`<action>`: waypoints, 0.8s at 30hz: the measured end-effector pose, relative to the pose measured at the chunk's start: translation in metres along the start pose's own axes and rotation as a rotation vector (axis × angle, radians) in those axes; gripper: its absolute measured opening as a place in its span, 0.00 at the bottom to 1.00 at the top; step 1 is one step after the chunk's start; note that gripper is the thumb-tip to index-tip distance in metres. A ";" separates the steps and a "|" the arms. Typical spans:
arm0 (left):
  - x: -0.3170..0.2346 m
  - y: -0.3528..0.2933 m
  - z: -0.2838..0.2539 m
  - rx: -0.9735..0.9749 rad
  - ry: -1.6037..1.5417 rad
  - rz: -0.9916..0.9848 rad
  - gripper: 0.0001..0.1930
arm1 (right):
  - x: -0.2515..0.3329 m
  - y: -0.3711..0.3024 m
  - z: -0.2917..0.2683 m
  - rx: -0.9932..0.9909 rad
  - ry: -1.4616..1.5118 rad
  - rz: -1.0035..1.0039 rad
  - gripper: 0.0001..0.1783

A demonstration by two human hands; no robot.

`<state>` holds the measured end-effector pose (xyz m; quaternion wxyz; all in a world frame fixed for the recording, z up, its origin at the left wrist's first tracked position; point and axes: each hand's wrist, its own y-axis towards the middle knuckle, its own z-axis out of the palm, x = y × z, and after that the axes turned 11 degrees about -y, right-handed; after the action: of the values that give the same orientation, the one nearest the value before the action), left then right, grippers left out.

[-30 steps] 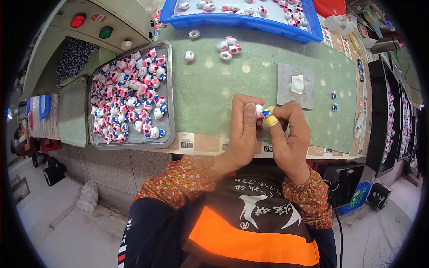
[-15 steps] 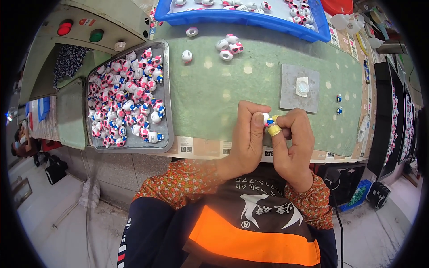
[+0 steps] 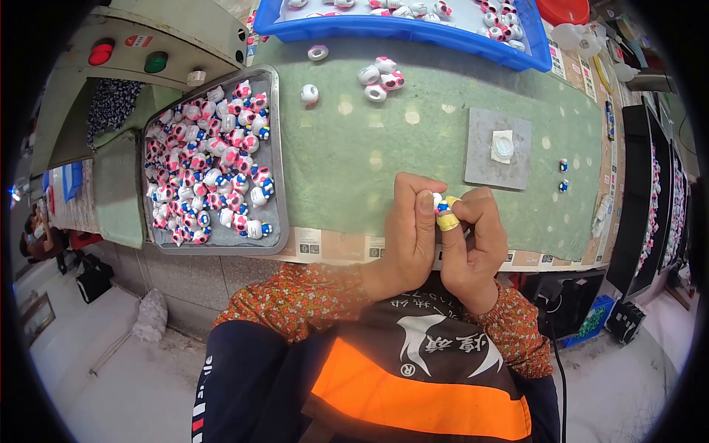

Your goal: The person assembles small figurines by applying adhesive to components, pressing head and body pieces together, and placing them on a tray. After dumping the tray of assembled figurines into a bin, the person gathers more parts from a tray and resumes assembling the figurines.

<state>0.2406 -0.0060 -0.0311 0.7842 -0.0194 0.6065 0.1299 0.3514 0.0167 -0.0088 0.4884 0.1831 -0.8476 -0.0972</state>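
Above the near edge of the table, my left hand (image 3: 412, 232) pinches the white head of a small toy figurine (image 3: 438, 204) between thumb and index finger. From the other side, my right hand (image 3: 478, 240) grips the figurine's blue body; yellow tape (image 3: 447, 221) wraps its thumb and fingertip. The fingers cover most of the toy. Beyond my right hand lies a grey square plate (image 3: 480, 164) bearing a small round whitish dish (image 3: 503, 147). Two small blue figurine bodies (image 3: 563, 176) stand farther right on the green mat (image 3: 347, 192).
At the left, a metal tray (image 3: 283, 214) holds many pink, white and blue figurines. A blue bin (image 3: 413, 31) of white and pink heads stands at the back. Several loose heads (image 3: 376, 93) sit in front of it. A machine with red and green buttons (image 3: 156, 61) rises far left.
My right hand has shifted slightly left and closer to my left hand, its taped fingers now tight around the figurine. The view has tilted a little.
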 end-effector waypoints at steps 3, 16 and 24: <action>-0.001 -0.001 0.000 0.011 0.022 -0.016 0.14 | -0.005 -0.002 0.005 -0.036 0.019 -0.041 0.08; -0.033 0.022 -0.020 -0.022 -0.114 -0.330 0.17 | -0.009 0.021 -0.037 0.096 -0.013 0.203 0.08; -0.108 0.069 -0.145 -0.239 0.581 0.117 0.17 | -0.082 0.037 -0.132 -0.243 -0.579 0.278 0.10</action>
<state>0.0627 0.0136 0.0424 0.5615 -0.1127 0.7856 0.2341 0.4947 0.0854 0.0049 0.2543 -0.0287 -0.9502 -0.1779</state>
